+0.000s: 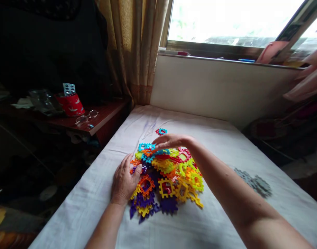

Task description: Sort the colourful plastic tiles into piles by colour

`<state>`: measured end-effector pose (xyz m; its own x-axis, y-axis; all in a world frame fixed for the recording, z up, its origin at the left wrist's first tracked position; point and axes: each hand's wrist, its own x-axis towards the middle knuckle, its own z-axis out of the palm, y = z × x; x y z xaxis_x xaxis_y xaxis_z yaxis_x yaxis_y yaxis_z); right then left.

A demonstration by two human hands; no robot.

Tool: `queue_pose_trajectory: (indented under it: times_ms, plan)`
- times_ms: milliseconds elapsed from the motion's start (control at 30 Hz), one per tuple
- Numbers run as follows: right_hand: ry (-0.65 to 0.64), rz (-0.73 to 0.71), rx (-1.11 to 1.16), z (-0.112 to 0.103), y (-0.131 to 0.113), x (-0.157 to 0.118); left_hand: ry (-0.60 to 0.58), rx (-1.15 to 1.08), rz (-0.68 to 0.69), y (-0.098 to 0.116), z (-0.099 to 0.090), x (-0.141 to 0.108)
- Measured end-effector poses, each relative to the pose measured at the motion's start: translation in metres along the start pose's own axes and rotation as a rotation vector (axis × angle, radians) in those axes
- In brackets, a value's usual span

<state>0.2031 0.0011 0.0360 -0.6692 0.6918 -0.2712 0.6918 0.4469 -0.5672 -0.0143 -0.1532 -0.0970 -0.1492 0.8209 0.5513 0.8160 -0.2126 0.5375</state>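
Observation:
A heap of toothed plastic building pieces (pixel 165 166) in yellow, orange, purple, red and blue lies on the white sheet in front of me. My left hand (pixel 125 178) rests against the heap's left side, fingers stretched and thumb apart, touching orange and purple pieces. Across the far side reaches my right hand (pixel 171 140), bent at the wrist, its fingers extended over a blue square piece (pixel 145 147); whether the fingertips touch it I cannot tell. Beyond that hand lies a small red and blue pair of pieces (pixel 161 131).
Grey toothed pieces (pixel 254 181) lie on the sheet (pixel 212 221) to the right, beyond my forearm. On the left, a brown table (pixel 106 119) holds a red cup (pixel 71 104) and eyeglasses (pixel 87 117). A curtain (pixel 137 52) and a low wall (pixel 199 83) stand behind.

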Motion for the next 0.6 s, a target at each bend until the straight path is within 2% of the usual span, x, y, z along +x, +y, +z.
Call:
queue_pose_trajectory:
  times_ms: [133,200,300,400,467,600]
  plan:
    - [0.372,0.265,-0.105,-0.011,0.030,0.030,-0.013,-0.008,0.007,0.000,0.000,-0.001]
    - [0.447,0.389,-0.165,-0.007,0.046,0.051,-0.015,-0.015,0.005,0.000,-0.001,-0.001]
    - [0.428,0.445,-0.164,0.006,0.062,0.072,-0.009,-0.032,0.007,0.001,-0.002,-0.001]
    - [0.394,0.439,-0.155,0.013,0.064,0.073,-0.016,-0.051,0.016,0.001,-0.004,0.000]
    - [0.347,0.410,-0.138,0.012,0.062,0.063,-0.030,-0.068,0.021,0.001,-0.004,0.000]
    - [0.094,0.191,0.114,0.003,0.070,0.018,-0.050,-0.100,0.034,0.003,-0.007,0.003]
